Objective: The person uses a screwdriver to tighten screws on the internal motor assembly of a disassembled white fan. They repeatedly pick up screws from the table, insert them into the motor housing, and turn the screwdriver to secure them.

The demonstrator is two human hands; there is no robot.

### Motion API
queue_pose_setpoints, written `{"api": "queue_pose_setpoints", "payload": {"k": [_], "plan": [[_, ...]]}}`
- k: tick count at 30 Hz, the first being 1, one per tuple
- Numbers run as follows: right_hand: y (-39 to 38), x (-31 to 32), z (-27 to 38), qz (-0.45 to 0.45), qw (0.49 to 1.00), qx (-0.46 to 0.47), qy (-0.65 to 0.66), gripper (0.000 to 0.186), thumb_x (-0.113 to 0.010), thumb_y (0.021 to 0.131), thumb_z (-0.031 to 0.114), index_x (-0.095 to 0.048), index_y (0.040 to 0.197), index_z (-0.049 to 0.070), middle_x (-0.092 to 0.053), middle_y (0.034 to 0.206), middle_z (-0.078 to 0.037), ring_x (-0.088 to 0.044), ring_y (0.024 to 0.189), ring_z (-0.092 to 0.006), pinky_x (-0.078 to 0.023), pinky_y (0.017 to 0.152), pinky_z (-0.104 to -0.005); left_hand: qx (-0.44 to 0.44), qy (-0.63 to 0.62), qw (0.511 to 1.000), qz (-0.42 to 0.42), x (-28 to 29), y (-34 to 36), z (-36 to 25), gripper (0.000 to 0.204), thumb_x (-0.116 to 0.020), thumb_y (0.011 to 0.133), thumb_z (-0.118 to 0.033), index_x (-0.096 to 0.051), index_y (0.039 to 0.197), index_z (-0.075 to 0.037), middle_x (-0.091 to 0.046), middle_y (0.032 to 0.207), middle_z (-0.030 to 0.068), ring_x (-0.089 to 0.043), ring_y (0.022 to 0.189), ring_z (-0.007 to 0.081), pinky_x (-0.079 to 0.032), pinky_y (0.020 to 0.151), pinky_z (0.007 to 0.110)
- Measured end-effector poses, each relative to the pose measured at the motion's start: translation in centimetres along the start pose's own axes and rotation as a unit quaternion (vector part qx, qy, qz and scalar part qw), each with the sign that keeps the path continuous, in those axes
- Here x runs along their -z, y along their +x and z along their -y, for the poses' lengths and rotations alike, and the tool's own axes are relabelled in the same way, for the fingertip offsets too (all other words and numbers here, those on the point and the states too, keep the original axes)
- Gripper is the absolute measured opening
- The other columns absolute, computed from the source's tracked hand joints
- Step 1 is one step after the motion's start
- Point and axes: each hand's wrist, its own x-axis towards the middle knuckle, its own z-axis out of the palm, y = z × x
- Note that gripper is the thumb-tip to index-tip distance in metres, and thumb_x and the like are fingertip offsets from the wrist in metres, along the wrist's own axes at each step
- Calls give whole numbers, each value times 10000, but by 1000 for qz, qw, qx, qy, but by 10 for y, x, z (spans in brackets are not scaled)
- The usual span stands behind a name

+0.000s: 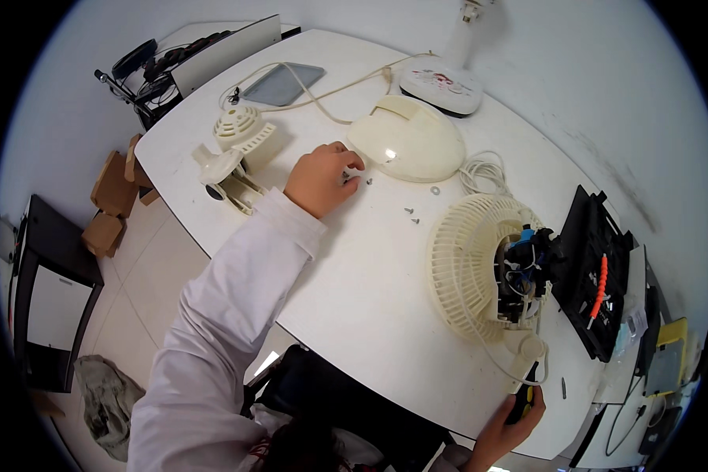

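A white table (370, 291) with rounded edges takes up the middle of the room. Beyond its far edge rises a plain, pale wall (582, 86), marked with dark scuffs (625, 189) toward the table's right side. Past the table's far left corner stands an upright white panel (228, 57), dark equipment and cables crowding behind it. Left of the table, light floor tiles (138, 307) bear open cardboard boxes (112, 193), a dark cabinet (35, 244) with a white front, and a crumpled grey-green cloth (106, 401). Another pale surface (606, 429) adjoins the table's right side. Soft light covers the table.
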Motion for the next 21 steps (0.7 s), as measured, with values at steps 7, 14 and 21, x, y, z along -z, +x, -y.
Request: {"api": "queue_pose_setpoints", "payload": {"k": [7,14,21], "plan": [[-2,-2,-5,12,998,-58,5,435,-579,923,40,-491,1343,-32,-558,1246,-195,-547,1160,-340,-394,1055,-405,-39,9,998,40,-1,1,-7,313,-695,762,-78,-707,1072,-115,-624,1036,95,-600,990,294,-513,867,378],[-2,-1,-4,20,998,-58,-13,433,-576,926,43,-490,1343,-38,-557,1252,-197,-547,1169,-340,-397,1054,-406,-28,-54,996,61,10,-3,-1,385,-676,719,-28,-685,1090,-132,-630,1102,52,-579,1053,282,-512,903,378],[-3,-2,-1,14,997,-81,1,434,-564,934,50,-481,1349,-47,-556,1254,-201,-548,1168,-339,-397,1053,-408,-40,8,995,89,14,3,13,296,-654,737,10,-698,1010,-97,-660,1032,68,-572,1047,294,-492,912,384]]}}
